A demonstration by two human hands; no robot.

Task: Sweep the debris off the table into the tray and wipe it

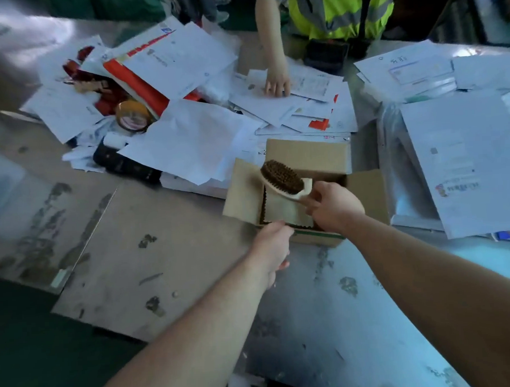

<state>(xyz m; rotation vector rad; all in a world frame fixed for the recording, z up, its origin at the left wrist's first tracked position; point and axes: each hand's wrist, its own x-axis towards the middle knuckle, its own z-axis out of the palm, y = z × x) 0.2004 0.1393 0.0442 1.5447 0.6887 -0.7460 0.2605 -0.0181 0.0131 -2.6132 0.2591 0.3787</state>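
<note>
while a brush (pixel 282 177) is gripped by its handle in the right hand (pixel 336 207) above an open cardboard box (pixel 307 153), the box's near rim is pinched by the left hand (pixel 272 242); tools are seemingly being fetched, and the bristles must next be lowered onto the stained table (pixel 326 322).

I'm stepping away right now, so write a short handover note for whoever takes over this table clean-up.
Right hand grips the brush by its handle, above the open cardboard box.
Left hand holds the box's near rim.
A cloth lies inside the box.
Done: nothing visible; specks and smears mark the table, papers cover its far side.
Left: sweeping, wiping.
</note>
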